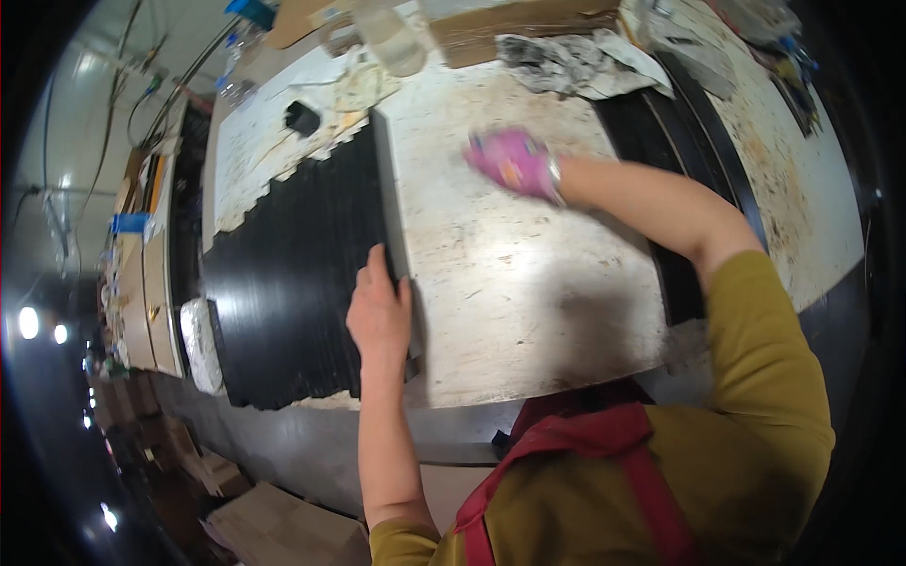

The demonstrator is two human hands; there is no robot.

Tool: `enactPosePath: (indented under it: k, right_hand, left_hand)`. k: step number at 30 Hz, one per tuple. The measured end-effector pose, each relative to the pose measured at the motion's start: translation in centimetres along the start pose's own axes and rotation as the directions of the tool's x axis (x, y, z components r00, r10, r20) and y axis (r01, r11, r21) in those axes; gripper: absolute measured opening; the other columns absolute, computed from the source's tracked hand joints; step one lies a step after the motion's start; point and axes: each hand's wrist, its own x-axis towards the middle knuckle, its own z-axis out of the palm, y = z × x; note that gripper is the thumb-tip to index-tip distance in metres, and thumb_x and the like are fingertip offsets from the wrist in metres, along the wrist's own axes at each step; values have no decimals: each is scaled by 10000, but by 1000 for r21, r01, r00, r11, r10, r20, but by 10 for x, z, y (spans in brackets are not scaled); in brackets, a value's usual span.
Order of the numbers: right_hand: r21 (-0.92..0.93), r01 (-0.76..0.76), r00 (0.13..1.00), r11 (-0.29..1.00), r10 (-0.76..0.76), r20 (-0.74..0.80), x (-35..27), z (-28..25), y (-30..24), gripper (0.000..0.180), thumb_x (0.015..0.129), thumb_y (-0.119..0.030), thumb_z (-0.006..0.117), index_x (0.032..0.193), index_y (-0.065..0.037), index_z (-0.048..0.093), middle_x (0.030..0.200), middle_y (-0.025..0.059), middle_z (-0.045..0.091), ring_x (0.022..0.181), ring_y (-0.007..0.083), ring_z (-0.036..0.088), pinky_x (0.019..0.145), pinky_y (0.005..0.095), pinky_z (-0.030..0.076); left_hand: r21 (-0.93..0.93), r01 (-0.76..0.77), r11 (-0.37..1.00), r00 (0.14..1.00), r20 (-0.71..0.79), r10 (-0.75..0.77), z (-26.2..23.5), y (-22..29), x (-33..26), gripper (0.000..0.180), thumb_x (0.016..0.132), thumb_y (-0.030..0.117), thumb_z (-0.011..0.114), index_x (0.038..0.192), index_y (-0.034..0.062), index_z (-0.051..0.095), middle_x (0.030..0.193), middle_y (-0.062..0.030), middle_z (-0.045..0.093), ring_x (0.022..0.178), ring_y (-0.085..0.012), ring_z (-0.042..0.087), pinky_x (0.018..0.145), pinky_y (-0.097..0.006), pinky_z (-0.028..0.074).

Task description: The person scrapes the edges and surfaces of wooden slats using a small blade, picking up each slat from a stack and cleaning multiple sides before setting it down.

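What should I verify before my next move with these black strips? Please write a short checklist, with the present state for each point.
1. Left hand touching the row of black strips: ok, at its right edge.
2. Far ends of the row even: not ok, they form uneven steps.
3. Both hands gloved: not ok, only the right hand wears a pink glove; the left is bare.
4. Right hand holding nothing: cannot tell, it is blurred.
5. Clear container apart from the row: ok, it is beyond the far ends.

Left fingers (377, 262) extend forward; blurred right fingers (479, 157) seem loosely curled.
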Motion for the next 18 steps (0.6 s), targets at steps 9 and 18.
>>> enactPosePath:
  k: [9,18]
  right_hand:
    - [333,-271,962,903,262,72,48,-2,-17,311,925,-231,411,1065,-35,607,991,199,649,882,331,647,758,420,518]
    - [336,395,819,855,-494,293,-81,2,-121,342,926,-325,398,890,-44,590,743,129,631,665,301,628,682,432,500]
  left_hand:
    - [-44,34,998,999,7,-34,1,3,8,505,816,93,618,1284,65,432,1050,-193,596,907,-386,592,749,-443,482]
    - [-34,-22,999,993,-118,18,17,-12,10,446,835,175,622,1240,67,469,1031,-181,590,914,-371,594,745,-436,493]
